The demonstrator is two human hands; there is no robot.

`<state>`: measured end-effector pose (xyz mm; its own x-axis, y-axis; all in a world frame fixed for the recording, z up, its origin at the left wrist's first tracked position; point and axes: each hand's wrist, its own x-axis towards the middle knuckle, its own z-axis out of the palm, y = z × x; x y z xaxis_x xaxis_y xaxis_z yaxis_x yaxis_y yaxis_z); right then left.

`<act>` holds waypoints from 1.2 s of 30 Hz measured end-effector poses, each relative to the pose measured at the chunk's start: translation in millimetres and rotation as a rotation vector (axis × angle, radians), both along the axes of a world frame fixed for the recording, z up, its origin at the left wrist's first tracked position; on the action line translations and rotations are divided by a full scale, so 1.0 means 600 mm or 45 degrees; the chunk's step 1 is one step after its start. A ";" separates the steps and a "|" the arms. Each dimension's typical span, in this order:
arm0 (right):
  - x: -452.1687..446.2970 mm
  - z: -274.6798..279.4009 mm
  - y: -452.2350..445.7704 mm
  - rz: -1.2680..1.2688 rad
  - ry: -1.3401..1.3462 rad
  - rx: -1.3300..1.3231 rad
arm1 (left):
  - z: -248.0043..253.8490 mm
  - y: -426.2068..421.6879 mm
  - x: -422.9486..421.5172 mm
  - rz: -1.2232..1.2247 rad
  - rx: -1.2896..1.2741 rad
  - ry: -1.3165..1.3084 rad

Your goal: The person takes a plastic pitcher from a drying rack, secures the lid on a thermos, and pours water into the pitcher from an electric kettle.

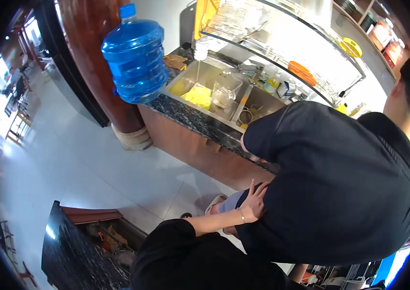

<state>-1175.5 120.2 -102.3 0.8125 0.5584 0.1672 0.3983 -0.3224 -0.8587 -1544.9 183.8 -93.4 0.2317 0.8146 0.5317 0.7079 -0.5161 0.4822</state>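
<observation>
My left hand (254, 203) lies against the lower side of a co-worker's dark shirt (340, 188), fingers apart and holding nothing, with a thin bracelet on the wrist. Only a short piece of skin shows at the bottom edge on my right side; my right hand is not visible. The co-worker stands with their back towards me and leans over the counter, their own hands hidden by their body. Beyond them, a metal double sink (200, 72) holds a yellow item (198, 96) and a clear plastic container (226, 90).
A large blue water bottle (137, 60) stands on the dark counter (190, 118) beside a brown column (91, 63). Dish racks (272, 55) hang above the sink. A black-topped cabinet (72, 251) with an open compartment stands at the lower left. Shelves with equipment are at the lower right.
</observation>
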 end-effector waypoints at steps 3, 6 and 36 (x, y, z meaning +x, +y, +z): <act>0.037 0.001 -0.022 -0.062 -0.034 -0.017 | 0.013 -0.014 0.036 -0.039 -0.036 0.128; 0.064 -0.004 -0.028 -0.115 -0.049 -0.025 | 0.009 -0.040 0.061 -0.208 -0.119 -0.027; 0.104 0.127 -0.149 -0.655 -0.420 -0.180 | 0.703 0.894 -0.069 0.400 0.924 -0.775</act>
<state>-1113.2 30.6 -25.9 0.9013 0.1448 0.4082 0.3989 -0.6447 -0.6521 -1586.1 719.9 328.3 -0.4160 0.2233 0.8815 0.5995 -0.6615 0.4505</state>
